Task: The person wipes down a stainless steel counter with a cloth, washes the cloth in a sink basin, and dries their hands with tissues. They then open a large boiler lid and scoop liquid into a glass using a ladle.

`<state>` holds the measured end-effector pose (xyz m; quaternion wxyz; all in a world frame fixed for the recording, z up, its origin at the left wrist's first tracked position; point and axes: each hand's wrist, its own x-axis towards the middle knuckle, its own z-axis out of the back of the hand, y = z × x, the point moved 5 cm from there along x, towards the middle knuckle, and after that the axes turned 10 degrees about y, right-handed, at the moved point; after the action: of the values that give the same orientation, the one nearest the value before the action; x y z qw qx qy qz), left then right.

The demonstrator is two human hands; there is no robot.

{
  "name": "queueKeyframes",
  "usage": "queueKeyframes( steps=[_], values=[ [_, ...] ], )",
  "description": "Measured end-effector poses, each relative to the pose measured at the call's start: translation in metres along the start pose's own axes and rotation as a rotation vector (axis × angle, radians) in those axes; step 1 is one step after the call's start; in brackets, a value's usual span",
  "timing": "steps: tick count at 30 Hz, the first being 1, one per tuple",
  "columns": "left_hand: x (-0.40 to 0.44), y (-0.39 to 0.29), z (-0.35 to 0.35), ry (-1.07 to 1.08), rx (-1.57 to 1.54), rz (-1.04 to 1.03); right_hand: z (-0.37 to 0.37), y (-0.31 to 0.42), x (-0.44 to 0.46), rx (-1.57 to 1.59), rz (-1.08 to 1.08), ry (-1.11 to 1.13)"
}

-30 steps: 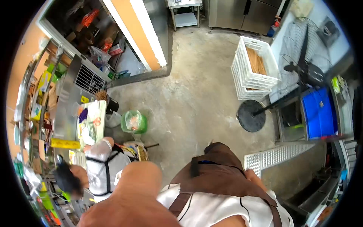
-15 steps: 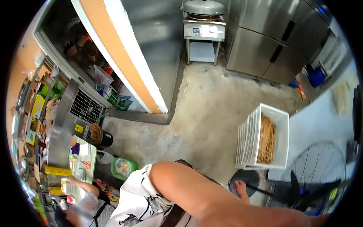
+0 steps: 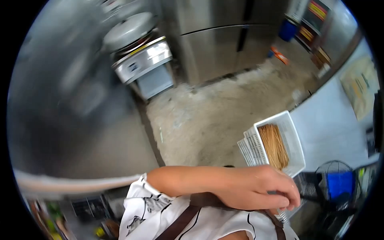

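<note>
My left arm reaches across the front of my body from a white, black-patterned sleeve [image 3: 148,200]. My left hand [image 3: 276,188] is in front of the near edge of a white plastic basket [image 3: 294,144], with its fingers curled downward. What is under or inside those fingers, if anything, is hidden. A bundle of thin light-brown sticks [image 3: 274,146] lies in the basket, just beyond the hand. Whether the hand touches the basket I cannot tell. I cannot make out my right hand.
A steel stand [image 3: 144,60] carries a large lidded pan [image 3: 130,30]. Steel cabinet doors [image 3: 212,48] stand at the back, with a blue bucket [image 3: 288,30] to their right. A metal-sided wall [image 3: 80,100] fills the left. A wire-guarded fan [image 3: 336,180] is at lower right.
My view has swung, bringing the stand and metal wall closer. My left hand has come into view by the basket. The other person at lower left is out of sight.
</note>
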<state>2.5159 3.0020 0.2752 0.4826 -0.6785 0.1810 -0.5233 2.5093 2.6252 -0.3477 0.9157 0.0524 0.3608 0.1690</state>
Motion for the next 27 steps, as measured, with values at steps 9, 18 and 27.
queueKeyframes(
  steps=[9,18,27],
  values=[
    [0.017,0.007,0.198,0.192,-0.686,-0.33,0.059,0.109,0.031,0.71,-0.29,0.177],
    [0.118,0.042,0.355,0.489,-0.602,-0.079,0.262,0.116,0.206,1.249,-0.26,0.068],
    [0.112,0.241,0.586,0.533,0.966,0.466,0.369,0.06,0.287,1.506,-0.579,-0.225]
  ],
)
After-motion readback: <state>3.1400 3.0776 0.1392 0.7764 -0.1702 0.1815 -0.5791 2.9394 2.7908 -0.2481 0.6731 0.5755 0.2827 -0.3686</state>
